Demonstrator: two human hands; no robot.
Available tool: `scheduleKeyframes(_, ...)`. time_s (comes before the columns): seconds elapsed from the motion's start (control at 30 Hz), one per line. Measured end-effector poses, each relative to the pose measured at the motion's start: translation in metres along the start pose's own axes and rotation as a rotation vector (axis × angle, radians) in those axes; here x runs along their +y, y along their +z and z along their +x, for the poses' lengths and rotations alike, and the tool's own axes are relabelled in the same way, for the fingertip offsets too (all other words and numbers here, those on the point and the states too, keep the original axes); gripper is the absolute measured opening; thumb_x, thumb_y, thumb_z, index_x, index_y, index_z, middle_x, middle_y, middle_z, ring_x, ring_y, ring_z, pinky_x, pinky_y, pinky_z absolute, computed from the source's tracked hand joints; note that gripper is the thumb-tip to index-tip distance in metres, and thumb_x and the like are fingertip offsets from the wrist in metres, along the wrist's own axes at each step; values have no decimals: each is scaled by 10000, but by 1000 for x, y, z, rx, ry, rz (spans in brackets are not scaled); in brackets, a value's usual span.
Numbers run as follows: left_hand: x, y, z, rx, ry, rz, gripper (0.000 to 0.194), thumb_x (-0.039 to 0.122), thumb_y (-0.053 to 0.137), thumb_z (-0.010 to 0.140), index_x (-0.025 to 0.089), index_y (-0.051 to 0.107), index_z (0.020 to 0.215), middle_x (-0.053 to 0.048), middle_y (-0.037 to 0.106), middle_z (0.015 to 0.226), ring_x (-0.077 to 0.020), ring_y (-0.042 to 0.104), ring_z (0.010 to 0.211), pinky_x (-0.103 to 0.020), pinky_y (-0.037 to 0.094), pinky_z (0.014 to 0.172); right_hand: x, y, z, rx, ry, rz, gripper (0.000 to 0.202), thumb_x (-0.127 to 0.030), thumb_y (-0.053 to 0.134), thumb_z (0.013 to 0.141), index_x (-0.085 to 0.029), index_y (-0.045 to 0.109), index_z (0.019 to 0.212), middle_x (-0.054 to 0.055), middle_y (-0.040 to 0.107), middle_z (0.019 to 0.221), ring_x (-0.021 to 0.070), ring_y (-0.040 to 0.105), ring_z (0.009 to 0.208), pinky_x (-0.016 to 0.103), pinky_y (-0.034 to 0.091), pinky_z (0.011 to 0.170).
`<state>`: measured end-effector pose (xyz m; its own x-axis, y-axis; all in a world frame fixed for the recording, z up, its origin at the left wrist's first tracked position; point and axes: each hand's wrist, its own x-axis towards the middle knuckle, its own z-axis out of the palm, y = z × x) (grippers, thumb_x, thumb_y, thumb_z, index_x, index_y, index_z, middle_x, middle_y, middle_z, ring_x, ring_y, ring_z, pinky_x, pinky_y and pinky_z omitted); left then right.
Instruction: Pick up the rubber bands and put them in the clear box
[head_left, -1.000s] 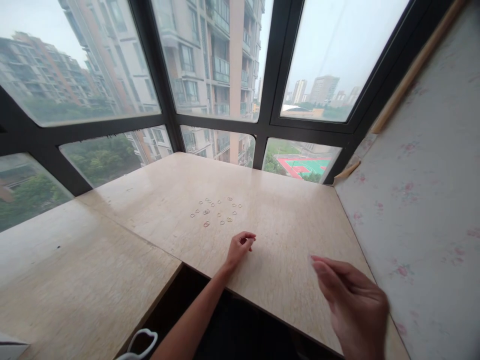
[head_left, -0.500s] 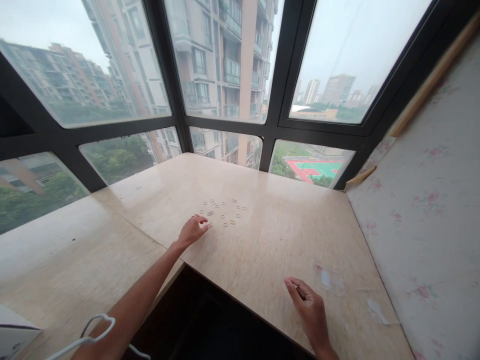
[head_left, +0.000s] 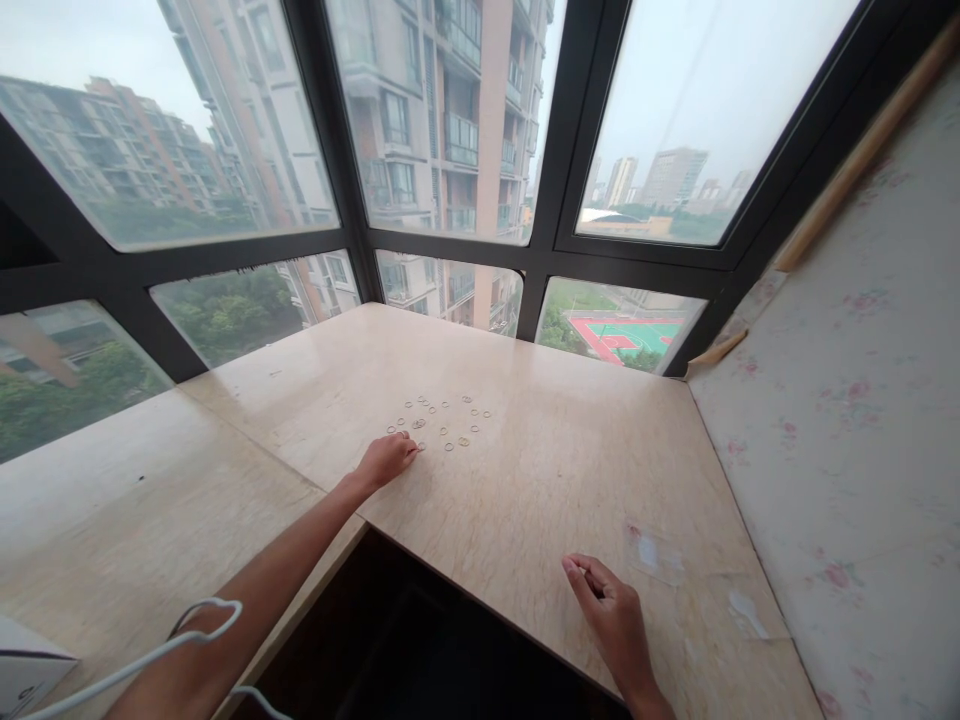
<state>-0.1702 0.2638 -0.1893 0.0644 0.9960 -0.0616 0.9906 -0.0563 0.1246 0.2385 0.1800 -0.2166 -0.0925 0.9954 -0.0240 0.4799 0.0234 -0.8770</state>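
Rings (head_left: 449,447) loose on table (head_left: 525,480); left hand (head_left: 388,458) at their 8 o'clock, fingers now closer together, grip unclear; right hand (head_left: 609,603) pinched, contents unclear; clear packet (head_left: 654,555) at its 2 o'clock, contents unclear.

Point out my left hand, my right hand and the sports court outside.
Left hand (head_left: 385,461): head view, back of the hand.
Right hand (head_left: 617,612): head view, middle of the hand.
Sports court (head_left: 651,334): head view, green surface.

Room over the countertop (head_left: 510,500) between the rings (head_left: 464,441) and the right hand (head_left: 613,612), windows (head_left: 435,120) behind, papered wall (head_left: 847,450) at right.
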Motion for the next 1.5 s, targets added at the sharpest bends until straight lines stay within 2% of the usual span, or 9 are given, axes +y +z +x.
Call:
scheduleKeyframes(0.13, -3, 2, 0, -6, 116, 76, 291, 244, 418, 917, 143, 683, 852, -101, 632, 926, -190, 596, 790, -274, 422, 668, -1, 0, 0, 5, -9, -11, 403, -539, 550, 833, -165, 698, 847, 66, 675, 763, 197, 647, 733, 231, 482, 644)
scheduleKeyframes(0.3, -7, 1, -3, 29, 154, 83, 281, 235, 414, 909, 136, 667, 836, -94, 636, 909, -181, 587, 763, -282, 415, 668, -3, 0, -1, 11, -22, 6, 389, -527, 551, 837, -167, 697, 838, 57, 673, 748, 180, 636, 684, 227, 469, 621)
scheduleKeyframes(0.5, 12, -8, 4, 190, 78, -310, 183, 273, 512, 831, 159, 652, 800, -21, 627, 771, -119, 536, 649, -248, 401, 647, -6, 1, 0, 22, -45, -1, 380, -507, 537, 851, -163, 696, 824, 45, 646, 687, 156, 600, 616, 217, 445, 577)
scheduleKeyframes(0.67, 67, -18, 23, 226, 136, -640, 193, 304, 550, 797, 138, 645, 766, -12, 595, 667, -89, 471, 571, -203, 372, 549, -12, 1, 1, 51, -76, -21, 375, -482, 520, 869, -156, 696, 810, 22, 575, 587, 125, 516, 525, 211, 382, 504)
scheduleKeyframes(0.83, 159, -14, 37, 131, 200, -860, 241, 341, 551, 819, 120, 644, 789, -16, 579, 649, -82, 452, 556, -193, 351, 511, -18, -1, 2, 68, -78, -2, 356, -439, 501, 886, -154, 699, 809, 7, 543, 558, 110, 481, 506, 211, 353, 497)
scheduleKeyframes(0.97, 236, 0, 40, 52, 417, -881, 182, 271, 533, 832, 137, 652, 799, -28, 607, 736, -86, 487, 607, -205, 389, 574, -18, -1, 3, 72, -43, 34, 324, -416, 512, 885, -155, 700, 844, 3, 547, 574, 111, 480, 516, 223, 344, 518)
scheduleKeyframes(1.07, 278, 10, 41, -18, 553, -824, 147, 214, 527, 831, 156, 662, 825, -31, 622, 810, -96, 529, 671, -215, 407, 631, -15, -1, 3, 75, -28, 48, 319, -410, 514, 887, -150, 698, 857, -14, 499, 533, 103, 441, 486, 231, 312, 509)
scheduleKeyframes(1.27, 319, 19, 49, -62, 662, -582, 146, 229, 536, 861, 164, 661, 823, -29, 635, 847, -119, 556, 708, -237, 392, 662, -14, 1, 6, 85, -20, 80, 310, -396, 523, 883, -137, 691, 863, -21, 481, 533, 91, 411, 479, 232, 285, 504)
scheduleKeyframes(1.5, 327, 34, 56, -44, 657, -500, 122, 198, 550, 837, 170, 667, 819, -25, 640, 843, -131, 560, 721, -250, 384, 672, -15, -1, 5, 82, -14, 101, 254, -343, 538, 871, -149, 699, 853, -31, 478, 516, 85, 404, 472, 227, 275, 505)
